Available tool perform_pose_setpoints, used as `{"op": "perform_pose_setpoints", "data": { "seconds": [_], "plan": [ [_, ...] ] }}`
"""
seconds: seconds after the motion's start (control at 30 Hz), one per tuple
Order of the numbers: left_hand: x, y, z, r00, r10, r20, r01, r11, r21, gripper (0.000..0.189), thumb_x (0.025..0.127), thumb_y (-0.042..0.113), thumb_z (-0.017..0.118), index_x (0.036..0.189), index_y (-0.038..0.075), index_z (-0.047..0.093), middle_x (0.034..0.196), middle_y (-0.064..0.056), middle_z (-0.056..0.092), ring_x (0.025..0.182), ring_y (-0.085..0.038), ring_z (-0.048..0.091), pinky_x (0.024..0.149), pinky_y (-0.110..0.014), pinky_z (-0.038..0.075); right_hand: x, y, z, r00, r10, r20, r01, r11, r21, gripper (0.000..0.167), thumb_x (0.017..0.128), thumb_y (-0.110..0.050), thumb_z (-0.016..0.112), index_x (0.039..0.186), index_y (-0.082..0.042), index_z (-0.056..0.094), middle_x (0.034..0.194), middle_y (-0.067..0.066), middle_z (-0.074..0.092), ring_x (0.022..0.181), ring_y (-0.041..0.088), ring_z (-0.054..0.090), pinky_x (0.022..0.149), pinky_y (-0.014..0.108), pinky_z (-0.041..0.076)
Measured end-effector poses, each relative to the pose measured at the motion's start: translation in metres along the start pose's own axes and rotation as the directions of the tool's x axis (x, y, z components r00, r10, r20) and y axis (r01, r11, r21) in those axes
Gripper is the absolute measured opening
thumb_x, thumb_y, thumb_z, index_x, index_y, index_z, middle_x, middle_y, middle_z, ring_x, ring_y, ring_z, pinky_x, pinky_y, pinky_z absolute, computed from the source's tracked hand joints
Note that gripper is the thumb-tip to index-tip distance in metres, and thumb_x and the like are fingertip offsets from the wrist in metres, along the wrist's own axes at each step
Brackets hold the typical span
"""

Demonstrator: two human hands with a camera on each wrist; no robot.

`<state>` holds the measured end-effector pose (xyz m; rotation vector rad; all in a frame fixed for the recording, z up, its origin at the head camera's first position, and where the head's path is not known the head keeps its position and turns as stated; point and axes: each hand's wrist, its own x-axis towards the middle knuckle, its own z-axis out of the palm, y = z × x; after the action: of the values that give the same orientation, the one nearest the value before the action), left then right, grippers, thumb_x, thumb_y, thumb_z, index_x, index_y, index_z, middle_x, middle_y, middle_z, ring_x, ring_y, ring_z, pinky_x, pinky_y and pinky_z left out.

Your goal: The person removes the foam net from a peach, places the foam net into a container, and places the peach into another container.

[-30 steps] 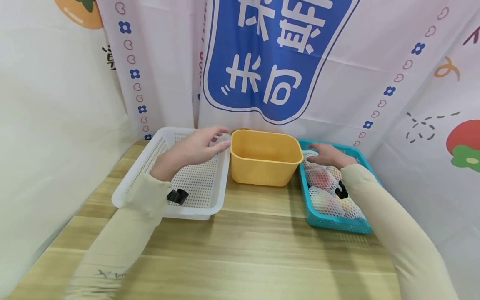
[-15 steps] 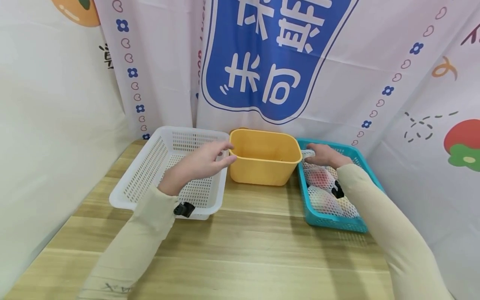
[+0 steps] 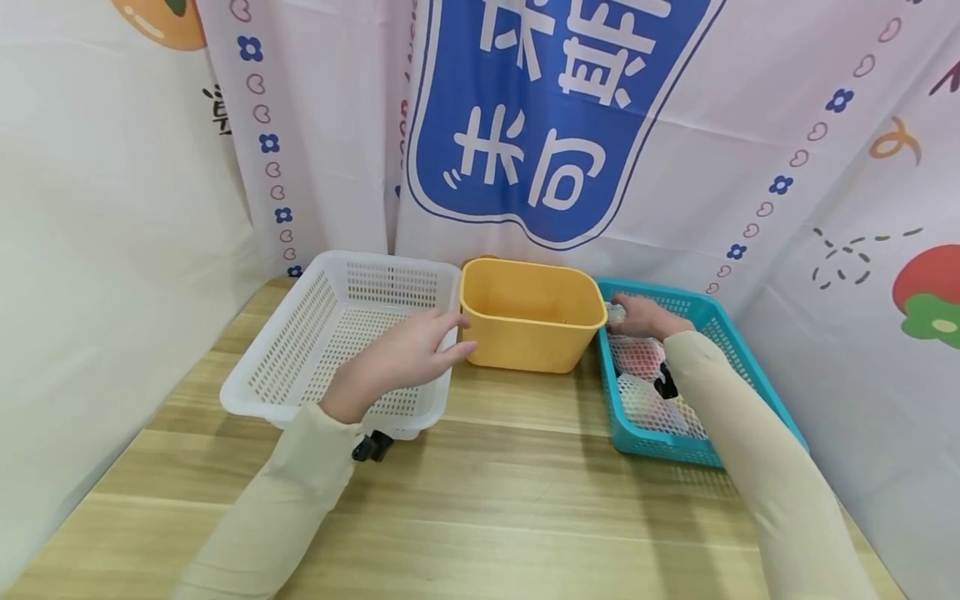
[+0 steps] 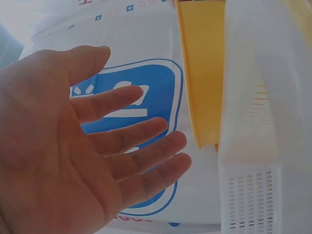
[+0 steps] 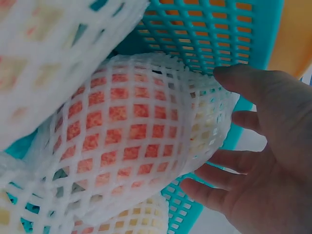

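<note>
My left hand (image 3: 401, 358) hovers over the right side of the white basket (image 3: 243, 403), fingers apart and holding nothing; its palm (image 4: 58, 146) shows in the left wrist view. At the back left corner of the turquoise basket (image 3: 660, 443), my right hand (image 3: 648, 317) has thumb and fingers round the end of a pale fruit in a white foam net (image 5: 207, 119). Closer to the right wrist camera lies a red fruit in a similar net (image 5: 122, 122). The fruits' exact kind is hard to tell through the netting.
A yellow bin (image 3: 528, 346) stands between the two baskets. More netted fruit (image 3: 648, 404) lies in the turquoise basket. Behind everything hangs a printed white cloth (image 3: 675, 183); below is a wooden table (image 3: 510, 500).
My left hand has come nearer to me and a little to the right. My right hand has shifted slightly left and down, closing in on the netted fruit at the basket's back corner.
</note>
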<state>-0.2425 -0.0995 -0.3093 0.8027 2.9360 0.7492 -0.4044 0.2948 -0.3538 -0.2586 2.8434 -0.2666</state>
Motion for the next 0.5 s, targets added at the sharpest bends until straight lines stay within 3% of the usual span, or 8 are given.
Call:
{"op": "perform_pose_setpoints", "data": {
  "seconds": [0.3, 0.5],
  "plan": [
    [-0.004, 0.0, 0.013, 1.0, 0.0, 0.005, 0.0, 1.0, 0.015, 0.047, 0.1, 0.041, 0.051, 0.134, 0.008, 0.055, 0.133, -0.013, 0.058, 0.12, -0.028, 0.057, 0.103, -0.046, 0.047, 0.008, 0.011, 0.001, 0.999, 0.046, 0.011, -0.046, 0.998, 0.036, 0.071, 0.095, -0.037, 0.061, 0.15, -0.004, 0.032, 0.155, 0.025, 0.032, 0.141, 0.047, 0.03, 0.109, 0.066, 0.031],
    [-0.007, -0.002, 0.026, 0.999, 0.048, -0.014, -0.048, 0.997, 0.057, 0.042, 0.1, 0.039, 0.053, 0.126, 0.008, 0.06, 0.125, -0.012, 0.063, 0.113, -0.027, 0.06, 0.097, -0.045, 0.049, 0.014, 0.013, 0.002, 0.998, 0.064, 0.022, -0.065, 0.997, 0.034, 0.068, 0.094, -0.036, 0.061, 0.149, -0.005, 0.034, 0.154, 0.026, 0.032, 0.141, 0.047, 0.03, 0.109, 0.067, 0.031]
  ]
}}
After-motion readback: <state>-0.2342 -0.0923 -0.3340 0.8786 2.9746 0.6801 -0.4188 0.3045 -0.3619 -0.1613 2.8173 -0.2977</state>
